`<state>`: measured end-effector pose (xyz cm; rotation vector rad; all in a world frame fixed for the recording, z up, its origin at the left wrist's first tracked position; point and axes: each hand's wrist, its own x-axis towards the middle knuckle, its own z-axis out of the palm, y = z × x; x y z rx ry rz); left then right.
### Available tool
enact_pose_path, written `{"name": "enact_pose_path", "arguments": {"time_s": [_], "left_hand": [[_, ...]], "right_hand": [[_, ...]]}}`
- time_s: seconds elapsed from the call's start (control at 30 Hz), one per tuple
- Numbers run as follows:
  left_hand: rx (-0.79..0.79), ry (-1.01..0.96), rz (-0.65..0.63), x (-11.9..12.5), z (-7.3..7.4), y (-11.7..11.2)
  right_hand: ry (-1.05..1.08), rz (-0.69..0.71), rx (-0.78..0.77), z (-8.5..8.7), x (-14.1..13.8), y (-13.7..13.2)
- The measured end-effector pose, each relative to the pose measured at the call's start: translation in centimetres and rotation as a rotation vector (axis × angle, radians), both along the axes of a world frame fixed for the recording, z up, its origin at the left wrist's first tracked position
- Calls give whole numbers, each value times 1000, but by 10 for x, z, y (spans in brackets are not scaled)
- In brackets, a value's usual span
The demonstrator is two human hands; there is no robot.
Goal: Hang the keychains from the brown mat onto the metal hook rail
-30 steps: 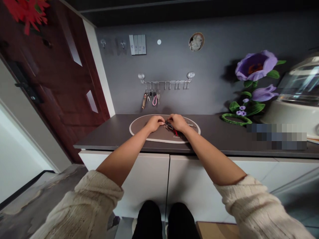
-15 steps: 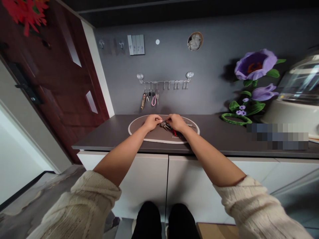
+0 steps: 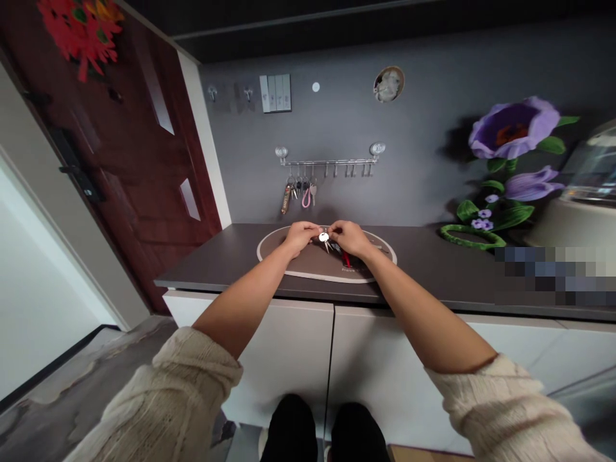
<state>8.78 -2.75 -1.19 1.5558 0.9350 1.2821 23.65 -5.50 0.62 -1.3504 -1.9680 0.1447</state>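
Both my hands meet over an oval brown mat (image 3: 298, 266) on a dark countertop (image 3: 226, 260). My left hand (image 3: 301, 236) and my right hand (image 3: 350, 237) are closed in pinches on a bunch of keys (image 3: 325, 239) held between them, just above the mat. A silver key head shows between my fingertips. A red tag or strap (image 3: 346, 258) from the bunch lies on the mat under my right hand. My cream knitted sleeves are pushed up my forearms.
A metal hook rail (image 3: 327, 162) on the grey wall carries several keys (image 3: 299, 192) at its left end. A large purple artificial flower (image 3: 510, 138) stands at the right, beside a pale appliance (image 3: 577, 205). A dark red door (image 3: 120, 167) is at the left. White cabinet doors (image 3: 298, 346) sit below.
My hands have lifted the key bunch slightly off the mat and a silver key head now shows between them. The camera has shifted a little, moving the scene to the right.
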Motion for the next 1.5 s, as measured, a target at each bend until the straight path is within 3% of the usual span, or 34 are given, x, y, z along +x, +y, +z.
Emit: {"name": "enact_pose_path", "arguments": {"time_s": [0.3, 0.47, 0.9, 1.17, 1.33, 1.5], "left_hand": [[-8, -116, 57, 1, -1, 4], [10, -158, 4, 3, -1, 5], [65, -186, -78, 6, 0, 1], [95, -135, 11, 7, 0, 1], [90, -48, 101, 10, -5, 9], [117, 31, 136, 14, -13, 18]], "right_hand": [[367, 165, -93, -1, -2, 5], [447, 234, -107, -2, -3, 4], [501, 163, -36, -8, 4, 12], [617, 202, -63, -6, 3, 11], [815, 211, -147, 4, 0, 10], [967, 183, -183, 33, -3, 17]]}}
